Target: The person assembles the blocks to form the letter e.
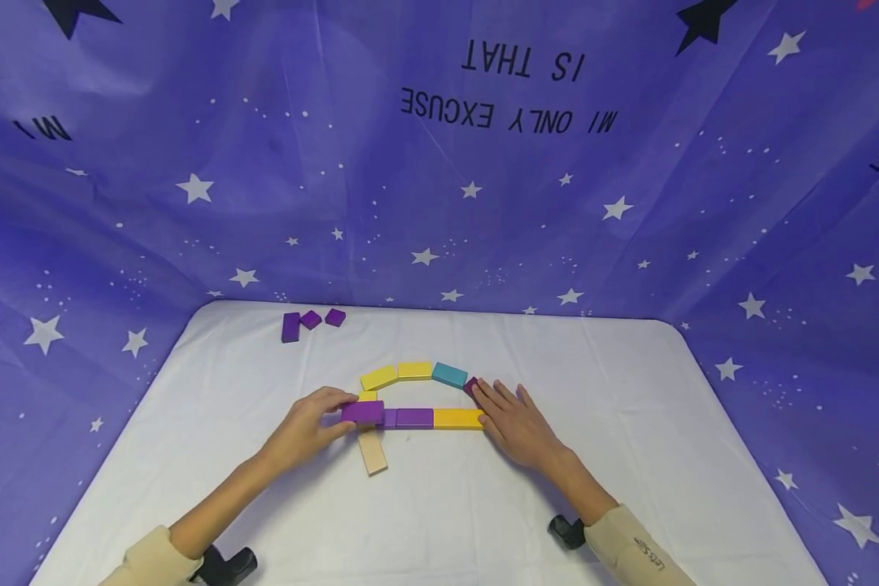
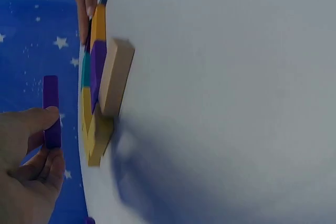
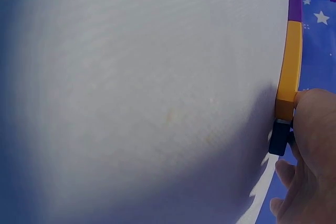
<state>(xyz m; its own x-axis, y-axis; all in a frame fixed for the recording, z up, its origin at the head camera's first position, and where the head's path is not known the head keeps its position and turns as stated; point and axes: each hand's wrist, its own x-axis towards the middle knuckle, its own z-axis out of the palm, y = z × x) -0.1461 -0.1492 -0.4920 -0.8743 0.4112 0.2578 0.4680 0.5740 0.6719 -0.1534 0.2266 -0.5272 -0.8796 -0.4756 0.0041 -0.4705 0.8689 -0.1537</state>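
My left hand (image 1: 303, 429) pinches a purple block (image 1: 364, 413) between thumb and fingers; the left wrist view shows it raised off the table. Below it, a straight row holds a purple block (image 1: 414, 418) and an orange block (image 1: 456, 419). An arc of yellow blocks (image 1: 414, 372), a teal block (image 1: 450, 374) and a dark purple block (image 1: 470, 386) curves behind that row. With fingers extended, my right hand (image 1: 522, 427) touches the arc's right side, its thumb at the orange block's end. A dark blue block (image 3: 279, 137) adjoins that end.
A plain wooden block (image 1: 373, 452) slants toward me from the row's left end. Several purple blocks (image 1: 290, 327) lie at the table's back left. Starry purple cloth (image 1: 425, 203) hangs along the back and sides of the white-covered table (image 1: 593, 358).
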